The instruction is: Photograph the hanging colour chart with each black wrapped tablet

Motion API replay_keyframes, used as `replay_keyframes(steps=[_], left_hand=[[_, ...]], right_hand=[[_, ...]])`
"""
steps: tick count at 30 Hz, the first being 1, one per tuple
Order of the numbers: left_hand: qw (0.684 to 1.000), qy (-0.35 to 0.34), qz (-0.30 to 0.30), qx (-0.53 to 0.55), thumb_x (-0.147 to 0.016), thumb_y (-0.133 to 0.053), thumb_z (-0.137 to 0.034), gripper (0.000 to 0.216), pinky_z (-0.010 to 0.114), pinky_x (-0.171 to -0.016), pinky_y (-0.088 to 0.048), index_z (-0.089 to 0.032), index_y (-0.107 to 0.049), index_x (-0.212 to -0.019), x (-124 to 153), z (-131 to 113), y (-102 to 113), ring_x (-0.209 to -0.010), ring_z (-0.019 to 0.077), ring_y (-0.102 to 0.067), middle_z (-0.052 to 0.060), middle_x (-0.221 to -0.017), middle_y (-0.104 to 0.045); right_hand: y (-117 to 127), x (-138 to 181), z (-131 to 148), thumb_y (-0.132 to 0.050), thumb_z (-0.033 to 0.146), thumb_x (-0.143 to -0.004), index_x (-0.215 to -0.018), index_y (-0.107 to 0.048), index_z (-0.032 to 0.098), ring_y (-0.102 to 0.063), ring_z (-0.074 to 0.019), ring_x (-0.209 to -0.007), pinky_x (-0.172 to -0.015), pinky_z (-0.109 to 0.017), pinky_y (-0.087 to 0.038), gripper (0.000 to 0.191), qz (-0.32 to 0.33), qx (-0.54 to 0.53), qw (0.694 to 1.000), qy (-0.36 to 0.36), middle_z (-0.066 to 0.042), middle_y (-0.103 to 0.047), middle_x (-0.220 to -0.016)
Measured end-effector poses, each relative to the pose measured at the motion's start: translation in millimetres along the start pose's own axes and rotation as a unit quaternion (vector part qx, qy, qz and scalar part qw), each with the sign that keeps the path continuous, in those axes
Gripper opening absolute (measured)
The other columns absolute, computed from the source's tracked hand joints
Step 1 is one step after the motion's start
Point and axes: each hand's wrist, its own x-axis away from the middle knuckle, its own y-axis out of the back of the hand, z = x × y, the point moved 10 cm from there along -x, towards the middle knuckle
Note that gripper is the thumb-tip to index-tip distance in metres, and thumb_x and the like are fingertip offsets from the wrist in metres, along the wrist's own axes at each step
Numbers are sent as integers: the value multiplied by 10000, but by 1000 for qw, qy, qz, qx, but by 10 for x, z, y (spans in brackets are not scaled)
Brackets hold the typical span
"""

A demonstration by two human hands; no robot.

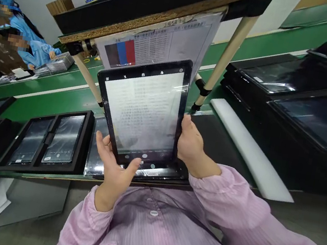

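Note:
A black-framed tablet [144,115] is held up in front of me, tilted, its lit screen showing a camera view of a printed page. My left hand [115,169] supports its lower left corner, the thumb reaching over the bottom edge by the on-screen buttons. On the right side edge, my right hand [193,144] grips the frame with the thumb at the front; its other fingers are hidden behind. Behind the tablet hangs a printed sheet [161,44] with dark, blue and red colour blocks. Beneath the tablet another glossy panel [154,173] lies at the bench edge.
Black trays [87,138] with tablets stand to the left. More stacked black trays [259,97] are on the right, beside a white foam strip [250,150]. A shelf [158,7] on pale posts crosses above the green bench [85,98]. Two people in blue work at far left.

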Motion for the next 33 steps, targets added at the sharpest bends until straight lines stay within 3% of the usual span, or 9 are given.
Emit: replay_keyframes(steps=[4,11,18,26,28,30,33], left_hand=[[994,-11,16,-103,-707,-825,-453,1274,489,-1100,-404,-308,109,-1561,13,-49,-66,-1337,293,-459,191,-1504,-282],[988,32,-21,-150,-638,-861,-499,1334,596,-1176,-248,-248,77,-1553,84,88,-77,-1488,397,-225,270,-1582,-113],[986,23,-10,-166,-594,-875,-561,1409,633,-1195,-165,-254,128,-1534,95,119,-96,-1526,419,-56,276,-1599,-19],[983,20,-10,-180,-613,-867,-550,1397,637,-1197,-129,-270,146,-1532,119,122,-113,-1530,409,-20,264,-1607,45],[982,9,-11,-188,-623,-869,-536,1398,644,-1187,-150,-268,151,-1540,120,103,-119,-1525,415,-46,267,-1604,31],[985,-14,-7,-171,-678,-838,-531,1347,619,-1164,-244,-268,156,-1549,96,55,-114,-1496,396,-200,267,-1595,-55],[998,-5,-24,-51,-871,-634,-561,1028,475,-1070,-437,-272,48,-1583,11,53,8,-1279,275,-537,203,-1486,-395]], right_hand=[[19,-19,-62,-547,881,-730,-974,-678,216,-597,-281,-1220,-961,-443,-578,721,10,-16,1000,-19,-56,-704,-1037],[60,-46,-113,-558,880,-720,-991,-672,198,-589,-288,-1236,-975,-445,-573,743,13,-19,999,-25,-65,-709,-1019],[14,-54,-52,-566,868,-727,-1050,-681,209,-591,-281,-1234,-961,-434,-582,743,31,-24,999,-6,-62,-707,-1035],[-10,-49,-48,-520,883,-745,-1133,-675,217,-612,-276,-1200,-920,-417,-596,786,41,-8,999,-7,-67,-703,-1027],[-3,-52,-72,-506,884,-755,-1136,-677,218,-610,-276,-1204,-926,-419,-593,786,43,-6,999,-10,-67,-703,-1032],[13,-54,-87,-493,892,-756,-1131,-683,221,-598,-278,-1221,-942,-426,-586,791,41,4,999,-11,-67,-702,-1054],[25,-26,-53,-480,881,-779,-1132,-688,231,-564,-271,-1270,-996,-426,-562,768,36,17,999,0,-59,-690,-1127]])
